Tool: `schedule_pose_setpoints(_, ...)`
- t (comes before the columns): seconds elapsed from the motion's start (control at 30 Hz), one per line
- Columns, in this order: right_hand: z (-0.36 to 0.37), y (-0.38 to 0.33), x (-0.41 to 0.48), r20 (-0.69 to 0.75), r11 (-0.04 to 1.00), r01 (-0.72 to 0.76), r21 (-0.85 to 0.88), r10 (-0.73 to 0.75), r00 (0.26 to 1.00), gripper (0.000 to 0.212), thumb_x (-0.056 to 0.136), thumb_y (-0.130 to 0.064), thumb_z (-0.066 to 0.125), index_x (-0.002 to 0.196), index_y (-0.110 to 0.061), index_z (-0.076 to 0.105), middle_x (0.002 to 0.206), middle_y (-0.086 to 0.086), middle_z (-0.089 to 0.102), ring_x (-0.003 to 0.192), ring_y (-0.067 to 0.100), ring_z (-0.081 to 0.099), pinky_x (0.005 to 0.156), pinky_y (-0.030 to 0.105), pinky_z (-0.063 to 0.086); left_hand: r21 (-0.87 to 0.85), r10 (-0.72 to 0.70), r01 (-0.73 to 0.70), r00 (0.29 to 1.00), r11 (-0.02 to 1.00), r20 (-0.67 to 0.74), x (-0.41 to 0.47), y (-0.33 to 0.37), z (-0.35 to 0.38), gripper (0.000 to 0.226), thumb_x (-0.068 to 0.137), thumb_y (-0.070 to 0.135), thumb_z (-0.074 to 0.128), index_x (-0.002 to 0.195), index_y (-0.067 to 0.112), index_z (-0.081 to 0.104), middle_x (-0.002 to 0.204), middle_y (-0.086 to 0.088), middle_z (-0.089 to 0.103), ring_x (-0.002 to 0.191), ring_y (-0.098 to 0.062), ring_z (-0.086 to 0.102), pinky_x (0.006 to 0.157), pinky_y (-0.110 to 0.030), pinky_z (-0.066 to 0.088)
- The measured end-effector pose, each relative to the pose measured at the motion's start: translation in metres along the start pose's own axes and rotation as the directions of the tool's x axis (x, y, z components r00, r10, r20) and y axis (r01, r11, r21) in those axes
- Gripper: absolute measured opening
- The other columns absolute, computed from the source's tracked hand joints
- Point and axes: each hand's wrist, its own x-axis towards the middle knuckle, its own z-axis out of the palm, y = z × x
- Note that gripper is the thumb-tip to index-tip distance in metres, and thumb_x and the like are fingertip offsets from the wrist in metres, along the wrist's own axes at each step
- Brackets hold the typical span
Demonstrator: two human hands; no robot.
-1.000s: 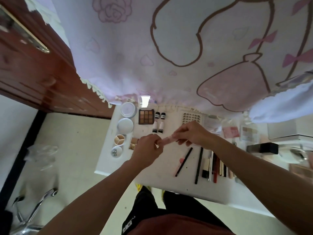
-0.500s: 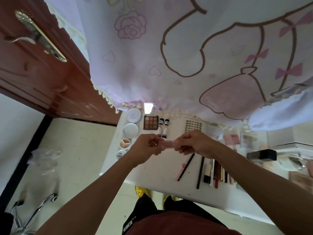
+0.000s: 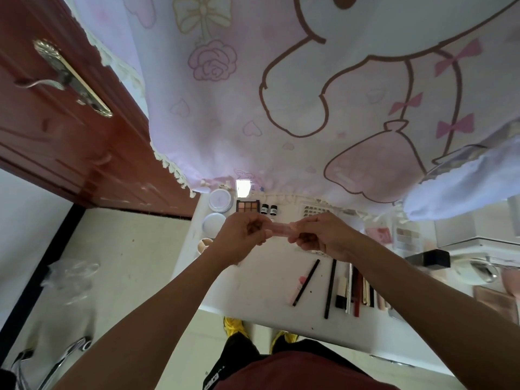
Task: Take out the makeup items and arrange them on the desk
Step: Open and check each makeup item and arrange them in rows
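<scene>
While your left hand [image 3: 243, 237] and right hand [image 3: 323, 236] pinch its ends, the pink tube [image 3: 279, 229] runs left to right above the white desk [image 3: 253, 291]. A cartoon-print curtain [image 3: 281, 108] and wooden door [image 3: 70, 130] stand behind.

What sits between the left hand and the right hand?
A pale pink tube, pinched at each end by the left hand and right hand, over the desk; seen in the head view.

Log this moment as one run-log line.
left hand: grips pink tube | right hand: grips its other end | place: above desk | laid out: pencils, palette
</scene>
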Motion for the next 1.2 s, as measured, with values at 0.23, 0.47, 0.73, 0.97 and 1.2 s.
schedule_pose_setpoints(0.23, -0.004, -0.004, -0.009, 0.059, 0.973, 0.128, -0.193, -0.119, 0.991, 0.031, 0.081, -0.029, 0.074, 0.103, -0.006, 0.072, 0.090, 0.011, 0.075, 0.076, 0.017, 0.070, 0.068, 0.028, 0.056, -0.034, -0.026, 0.027, 0.998, 0.999, 0.051, 0.005, 0.008, -0.003, 0.010, 0.089, 0.005, 0.066, 0.099, 0.005, 0.067, 0.076, -0.004, 0.068, 0.064, -0.011, 0.063, 0.064, -0.024, 0.055)
schedule_pose_setpoints(0.47, 0.000, -0.009, -0.007, 0.056, 0.949, 0.202, -0.243, -0.194, 0.979, 0.022, 0.088, -0.022, 0.070, 0.101, -0.005, 0.073, 0.085, 0.013, 0.074, 0.072, 0.018, 0.068, 0.067, 0.027, 0.056, -0.306, -0.115, 0.150, 0.985, 0.940, 0.130, 0.007, 0.008, -0.008, 0.017, 0.092, 0.005, 0.061, 0.107, -0.003, 0.066, 0.089, -0.019, 0.070, 0.074, -0.022, 0.067, 0.074, -0.031, 0.057)
schedule_pose_setpoints(0.73, 0.005, -0.017, -0.007, 0.009, 0.879, 0.345, -0.329, -0.363, 0.932, 0.012, 0.091, -0.018, 0.068, 0.095, -0.009, 0.074, 0.076, 0.007, 0.073, 0.066, 0.016, 0.067, 0.064, 0.029, 0.057, -0.405, -0.112, 0.108, 0.994, 0.908, 0.014, 0.010, 0.012, -0.006, 0.015, 0.091, 0.004, 0.062, 0.103, -0.001, 0.069, 0.078, -0.014, 0.069, 0.067, -0.021, 0.065, 0.066, -0.028, 0.054)
schedule_pose_setpoints(0.97, 0.007, -0.021, -0.011, 0.098, 0.812, 0.429, -0.395, -0.427, 0.899, 0.006, 0.089, -0.016, 0.069, 0.090, -0.018, 0.074, 0.073, 0.005, 0.072, 0.065, 0.017, 0.067, 0.065, 0.028, 0.057, -0.529, -0.191, 0.218, 0.976, 0.820, 0.107, 0.006, 0.008, -0.008, 0.028, 0.096, 0.011, 0.056, 0.105, -0.014, 0.064, 0.075, -0.014, 0.066, 0.063, -0.025, 0.062, 0.059, -0.029, 0.052)
schedule_pose_setpoints(1.2, 0.011, -0.023, -0.011, 0.080, 0.880, 0.349, -0.321, -0.342, 0.936, 0.015, 0.089, -0.022, 0.069, 0.095, -0.008, 0.073, 0.080, 0.009, 0.074, 0.071, 0.020, 0.070, 0.065, 0.028, 0.056, -0.491, -0.144, 0.184, 0.982, 0.851, 0.120, 0.005, 0.007, -0.016, 0.021, 0.095, 0.009, 0.056, 0.105, -0.007, 0.067, 0.081, -0.015, 0.067, 0.069, -0.022, 0.064, 0.068, -0.029, 0.055)
